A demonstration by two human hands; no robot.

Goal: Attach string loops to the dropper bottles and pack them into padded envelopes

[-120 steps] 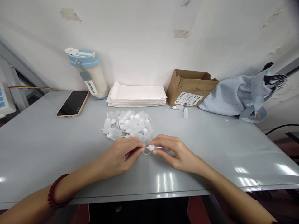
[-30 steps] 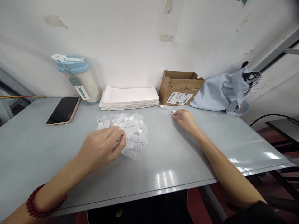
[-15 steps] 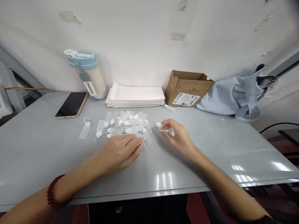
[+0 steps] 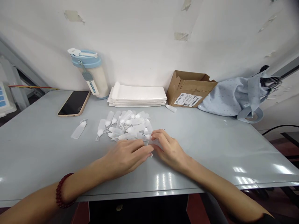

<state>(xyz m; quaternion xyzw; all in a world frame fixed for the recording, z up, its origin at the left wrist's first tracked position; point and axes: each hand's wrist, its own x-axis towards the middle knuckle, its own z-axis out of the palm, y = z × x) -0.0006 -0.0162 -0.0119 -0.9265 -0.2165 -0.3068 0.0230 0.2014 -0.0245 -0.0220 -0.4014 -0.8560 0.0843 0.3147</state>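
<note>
Bracelet: dark red beads (image 4: 62, 190) round the left wrist, nearest the front edge.
Left hand: the left hand (image 4: 130, 155) is turned palm down, fingers bent and lying together; a sliver of clear plastic (image 4: 151, 154) shows at their tips, but whether they pinch it I cannot tell.
Right hand: the right hand (image 4: 171, 152) pinches a small bottle (image 4: 156, 142) between thumb and forefinger.
Small bottle, place: in the right fingers, at the near right edge of the pile, partly hidden by both hands.
Small bottle, feel: probably very light, thin plastic that gives when squeezed; smooth enough to roll or slip, unlikely to break.
Small bottle, hold: best by the body just below the white neck, with a gentle pinch; the narrow tip looks the part most easily bent.
Pile: similar bottles (image 4: 135, 128), lying on their sides at many angles, their thin cap loops likely to snag.
Lone bottle: another bottle (image 4: 78, 130) lies left of the pile, well apart.
Bench: smooth grey bench (image 4: 221, 146), glossy with lamp reflections; light things should slide easily.
Back row: phone (image 4: 74, 103), drink flask (image 4: 98, 79), white envelopes (image 4: 140, 93), cardboard box (image 4: 189, 91) with one more bottle (image 4: 171, 108) just before it, pale blue bag (image 4: 226, 95).
Wall: white wall (image 4: 130, 46) with torn tape scraps (image 4: 181, 36).
</note>
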